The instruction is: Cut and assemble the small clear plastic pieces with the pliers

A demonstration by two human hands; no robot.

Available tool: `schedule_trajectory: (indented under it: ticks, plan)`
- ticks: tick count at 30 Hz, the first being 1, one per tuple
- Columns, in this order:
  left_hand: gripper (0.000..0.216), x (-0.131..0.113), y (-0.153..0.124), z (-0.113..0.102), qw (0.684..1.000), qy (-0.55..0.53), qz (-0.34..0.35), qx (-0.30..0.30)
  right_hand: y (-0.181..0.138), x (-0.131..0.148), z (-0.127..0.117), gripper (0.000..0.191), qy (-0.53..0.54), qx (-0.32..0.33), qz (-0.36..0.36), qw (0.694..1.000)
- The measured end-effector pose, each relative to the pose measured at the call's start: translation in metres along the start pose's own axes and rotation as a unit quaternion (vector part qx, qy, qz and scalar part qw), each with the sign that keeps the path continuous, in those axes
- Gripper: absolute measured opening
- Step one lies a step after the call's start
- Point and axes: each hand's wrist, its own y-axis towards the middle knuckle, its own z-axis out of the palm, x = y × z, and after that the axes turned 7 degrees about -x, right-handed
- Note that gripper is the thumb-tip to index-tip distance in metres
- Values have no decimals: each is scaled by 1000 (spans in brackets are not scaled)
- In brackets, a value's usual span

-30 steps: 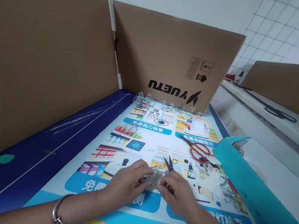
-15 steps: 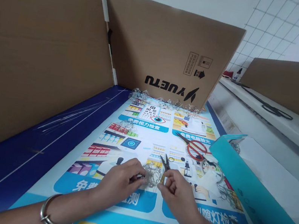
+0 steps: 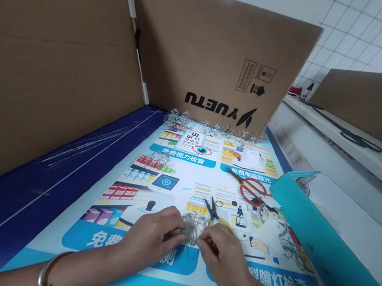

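A small tangled piece of silvery wire (image 3: 194, 226), apparently with clear beads, sits between my two hands above the printed mat. My left hand (image 3: 157, 232) is closed, thumb and fingers pinching its left side. At its lower right edge, the thumb and fingertips of my right hand (image 3: 222, 251) are pressed together on the wire. Just beyond my right hand lie pliers (image 3: 214, 211) with dark jaws and yellow handles, partly covered by that hand. Red-handled scissors (image 3: 252, 191) rest farther to the right.
Wire clusters (image 3: 211, 128) line the back beside a cardboard panel (image 3: 213, 54); another wire cluster (image 3: 161, 158) lies on the left. To the right are a wire coil (image 3: 273, 218), loose wires (image 3: 293, 253) and a teal box (image 3: 327, 249). A second cardboard panel (image 3: 51, 61) stands left.
My right hand has shifted slightly left and down to the edge of the wire piece, uncovering more of the pliers' yellow handles. My left hand keeps its pinch. The view has shifted slightly.
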Motion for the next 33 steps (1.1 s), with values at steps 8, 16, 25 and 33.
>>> schedule_trajectory:
  ticks: [8, 16, 25, 33]
  plan:
    - [10, 1, 2, -1, 1000, -23, -17, 5, 1, -1, -8, 7, 29, -1, -2, 1000]
    - [11, 11, 7, 1, 998, -57, -35, 3, 13, -16, -22, 16, 22, 7, 54, 998]
    - [9, 9, 6, 0, 998, -49, -23, 12, 10, -19, -14, 22, 143, 28, 115, 983]
    - [10, 7, 6, -1, 999, -45, -7, 25, 13, -9, -16, 23, 328, 41, 210, 920]
